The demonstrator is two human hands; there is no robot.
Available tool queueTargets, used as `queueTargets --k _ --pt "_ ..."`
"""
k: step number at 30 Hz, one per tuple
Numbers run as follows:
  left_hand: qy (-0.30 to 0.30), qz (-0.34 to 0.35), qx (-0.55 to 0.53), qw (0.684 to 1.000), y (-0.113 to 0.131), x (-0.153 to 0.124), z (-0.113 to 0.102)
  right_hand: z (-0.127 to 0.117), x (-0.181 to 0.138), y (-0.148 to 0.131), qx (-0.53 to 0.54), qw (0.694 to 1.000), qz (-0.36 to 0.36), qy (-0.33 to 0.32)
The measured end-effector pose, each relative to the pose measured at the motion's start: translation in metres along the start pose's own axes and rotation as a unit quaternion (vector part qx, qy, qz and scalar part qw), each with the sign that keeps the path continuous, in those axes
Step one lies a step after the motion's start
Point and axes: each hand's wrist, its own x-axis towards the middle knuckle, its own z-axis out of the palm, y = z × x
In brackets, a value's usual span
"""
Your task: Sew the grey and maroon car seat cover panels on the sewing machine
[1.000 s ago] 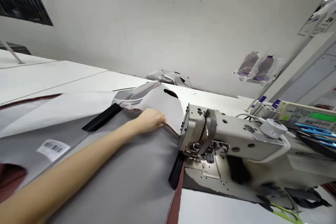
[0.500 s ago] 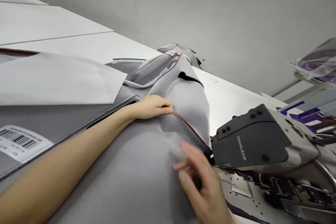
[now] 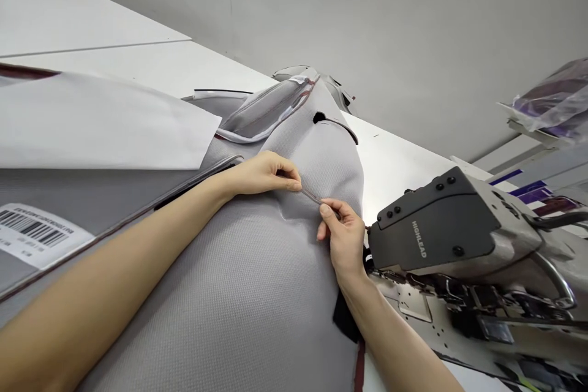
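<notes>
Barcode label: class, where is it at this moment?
In the head view, the barcode label sits at the far left, on the gray fabric just below the white panel.

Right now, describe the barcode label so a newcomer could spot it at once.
From the sewing machine at the right, cross leftward over the gray fabric, past the left hand, to the picture's left edge. The barcode label lies there, just below the white flap. Unlike that plain flap, it bears black bars and print.
</notes>
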Motion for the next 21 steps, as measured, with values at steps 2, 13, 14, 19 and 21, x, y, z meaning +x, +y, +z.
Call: queueTargets --k 2,13,14,19,21 --pt "0.004 -0.001 -0.027 1.0 0.002 -0.003 -0.002 -0.001 -0.003 0.002 0.019 1.0 -0.008 -0.004" --pt "0.016 0.163 0.274 0.948 0.018 -0.003 0.018 -0.031 -0.059 -0.009 -0.161 0.965 -0.19 -0.089" --pt "0.018 0.16 0.271 0.949 0.019 -0.003 0.02 -0.048 -0.075 -0.01 -0.218 0.937 -0.252 -0.107" --pt "0.04 0.157 0.238 0.958 0.026 -0.003 0.029 -0.175 -0.145 -0.004 -0.408 0.858 -0.311 0.01" --pt "0.012 0.122 0.198 0.973 0.03 -0.001 0.032 -0.238 -0.166 0.0 -0.485 0.83 -0.219 0.17"
